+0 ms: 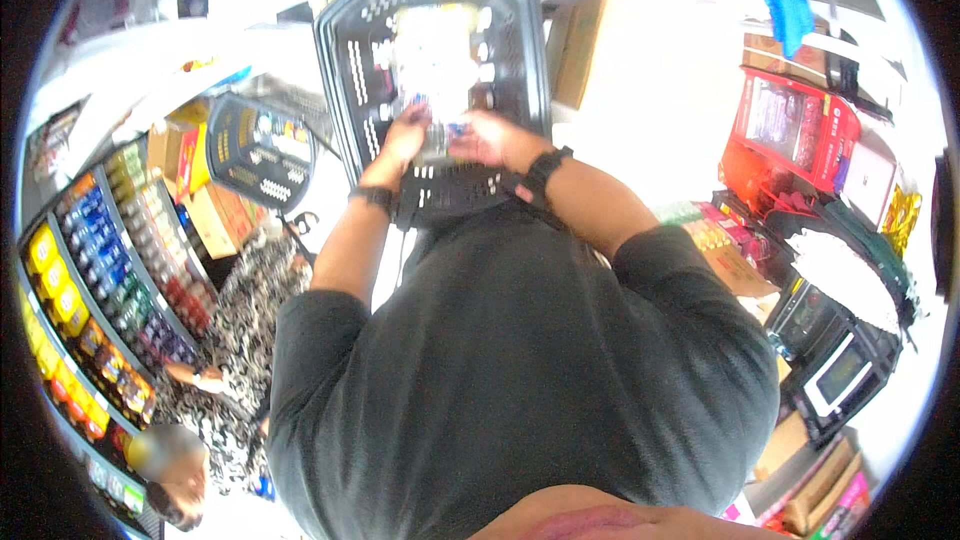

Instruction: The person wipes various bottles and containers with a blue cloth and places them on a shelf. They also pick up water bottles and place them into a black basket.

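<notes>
A stack of dark plastic baskets (534,90) with slotted walls lies before me. Inside the top one is a bright, overexposed group of items (439,52), too washed out to identify. My left hand (407,133) reaches into the basket at the left side of the items, fingertips near them. Opposite it, my right hand (487,139) is half open at the lower right of the items, palm turned inward. Between the hands is a blurred clear item (433,142); whether either hand grips it cannot be told. Both wrists wear dark bands.
A person in patterned clothing (244,315) stands at left by shelves of bottles (101,244), near another dark basket (262,154) with goods. A cardboard box (581,52) stands right of my baskets. Farther right are a red display box (795,127) and a black microwave-like appliance (832,360).
</notes>
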A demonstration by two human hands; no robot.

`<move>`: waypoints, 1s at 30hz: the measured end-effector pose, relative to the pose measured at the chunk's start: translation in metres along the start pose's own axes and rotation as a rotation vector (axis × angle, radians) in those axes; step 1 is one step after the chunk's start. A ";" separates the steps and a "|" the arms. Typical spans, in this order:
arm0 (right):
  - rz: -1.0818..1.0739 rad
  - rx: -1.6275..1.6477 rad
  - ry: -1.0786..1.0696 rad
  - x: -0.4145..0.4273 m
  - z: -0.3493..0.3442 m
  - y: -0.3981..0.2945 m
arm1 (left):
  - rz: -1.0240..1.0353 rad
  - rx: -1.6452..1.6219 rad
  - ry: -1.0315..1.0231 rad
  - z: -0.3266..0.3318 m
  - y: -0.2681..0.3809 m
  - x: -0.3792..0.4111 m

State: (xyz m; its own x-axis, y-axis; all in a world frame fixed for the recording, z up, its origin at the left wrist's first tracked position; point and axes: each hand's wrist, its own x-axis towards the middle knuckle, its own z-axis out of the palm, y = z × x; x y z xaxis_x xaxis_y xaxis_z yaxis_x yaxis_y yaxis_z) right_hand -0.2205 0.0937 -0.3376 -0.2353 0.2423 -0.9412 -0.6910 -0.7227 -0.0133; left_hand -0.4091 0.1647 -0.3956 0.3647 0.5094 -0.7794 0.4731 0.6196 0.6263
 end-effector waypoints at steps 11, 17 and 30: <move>-0.542 -0.103 -0.519 -0.236 -0.040 -0.096 | 0.624 0.094 0.137 0.070 0.197 -0.083; -0.672 -0.060 -0.392 -0.268 -0.103 -0.125 | 1.216 0.226 0.745 0.159 0.382 -0.038; -0.932 -0.181 -0.345 -0.273 -0.133 -0.215 | 0.746 -0.575 0.352 0.137 0.315 -0.079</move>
State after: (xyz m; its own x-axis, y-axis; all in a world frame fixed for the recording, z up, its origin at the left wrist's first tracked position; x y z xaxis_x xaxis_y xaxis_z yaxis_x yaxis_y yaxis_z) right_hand 0.0833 0.0973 -0.1229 0.1406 0.9141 -0.3804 -0.5927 -0.2300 -0.7719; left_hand -0.1790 0.2382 -0.1389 0.1082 0.9750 -0.1941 -0.2722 0.2168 0.9375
